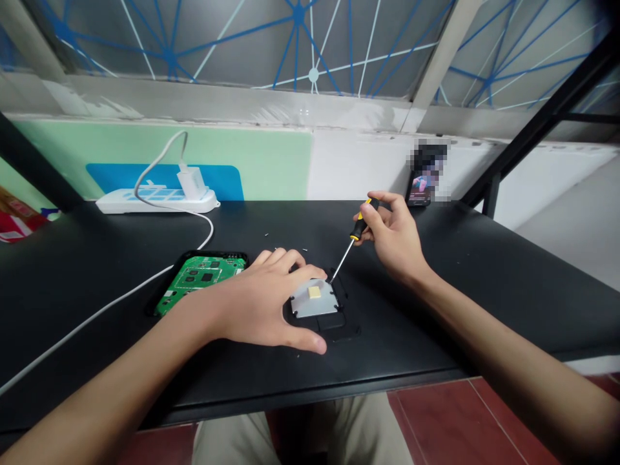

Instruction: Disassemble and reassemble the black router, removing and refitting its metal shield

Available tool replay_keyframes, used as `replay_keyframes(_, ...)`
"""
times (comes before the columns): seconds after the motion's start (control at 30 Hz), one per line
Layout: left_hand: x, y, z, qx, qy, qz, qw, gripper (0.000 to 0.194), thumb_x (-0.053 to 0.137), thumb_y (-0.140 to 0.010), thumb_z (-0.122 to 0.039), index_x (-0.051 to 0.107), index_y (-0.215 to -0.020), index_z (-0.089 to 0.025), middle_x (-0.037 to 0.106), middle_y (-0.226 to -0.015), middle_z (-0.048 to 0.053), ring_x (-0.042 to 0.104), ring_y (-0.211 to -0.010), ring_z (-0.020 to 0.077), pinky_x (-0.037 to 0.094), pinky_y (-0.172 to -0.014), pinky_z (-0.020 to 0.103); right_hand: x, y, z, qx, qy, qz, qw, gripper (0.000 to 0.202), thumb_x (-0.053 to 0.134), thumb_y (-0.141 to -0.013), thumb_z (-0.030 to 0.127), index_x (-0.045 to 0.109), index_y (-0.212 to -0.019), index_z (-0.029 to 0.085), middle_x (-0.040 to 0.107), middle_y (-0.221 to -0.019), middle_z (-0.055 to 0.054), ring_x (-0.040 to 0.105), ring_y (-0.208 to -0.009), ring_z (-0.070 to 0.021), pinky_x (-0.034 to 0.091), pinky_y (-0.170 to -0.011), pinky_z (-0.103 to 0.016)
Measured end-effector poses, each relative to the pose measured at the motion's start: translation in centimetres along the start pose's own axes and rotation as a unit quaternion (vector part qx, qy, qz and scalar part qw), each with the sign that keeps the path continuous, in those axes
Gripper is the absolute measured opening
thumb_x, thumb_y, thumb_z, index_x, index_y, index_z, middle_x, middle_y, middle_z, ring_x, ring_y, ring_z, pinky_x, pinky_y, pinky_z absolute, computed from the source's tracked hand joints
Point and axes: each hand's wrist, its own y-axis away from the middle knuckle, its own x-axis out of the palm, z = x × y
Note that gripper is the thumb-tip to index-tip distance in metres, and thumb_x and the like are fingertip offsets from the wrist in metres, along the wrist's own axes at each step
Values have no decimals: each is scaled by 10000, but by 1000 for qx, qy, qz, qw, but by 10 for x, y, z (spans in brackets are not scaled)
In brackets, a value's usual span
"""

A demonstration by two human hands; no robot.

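A black-and-yellow screwdriver (359,223) slants down from my right hand (394,236), whose fingers are closed around its handle. Its metal tip meets the upper right corner of a silver metal plate (303,307) with a pale yellow square pad (314,292) on it. Under the plate lies a black plastic cover (334,321), partly hidden. My left hand (261,297) spreads over the left side of that cover, its index finger along the plate's far edge and its thumb stretched out on the near side. A green circuit board (206,276) in a black casing lies left of it, partly behind my left wrist.
Tiny screws (305,249) lie on the black table (436,310) beyond my hands. A white power strip (159,200) with a plugged-in charger (192,183) stands by the wall. Its white cable (121,294) crosses the table's left side. A phone (422,177) leans at the back right.
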Motion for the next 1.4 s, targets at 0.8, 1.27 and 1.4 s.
replay_keyframes(0.8, 3, -1, 0, 17, -13, -22, 1000, 748, 689, -792, -718, 528, -1404, -320, 517, -1268, 91, 481, -1126, 318, 359, -1016, 463, 1, 0, 1, -9, -5, 3, 1000, 358, 721, -835, 414, 510, -1090, 275, 636, -746, 51, 579, -467, -97, 549, -459, -270)
replay_keyframes(1.27, 4, -2, 0, 28, -33, -41, 998, 692, 673, -804, -723, 582, -1353, -311, 542, -1222, 91, 494, -1103, 317, 359, -983, 446, -3, 0, 6, -84, 26, -21, 996, 391, 748, -811, 479, 511, -1074, 312, 648, -771, 7, 595, -502, -135, 539, -472, -331)
replay_keyframes(1.4, 5, -2, 0, 28, -33, -40, 998, 702, 662, -805, -735, 579, -1357, -310, 543, -1223, 93, 493, -1103, 317, 367, -974, 443, -4, 8, 14, -154, 54, -26, 986, 388, 719, -835, 508, 507, -1106, 328, 615, -814, -22, 695, -739, -215, 543, -503, -326)
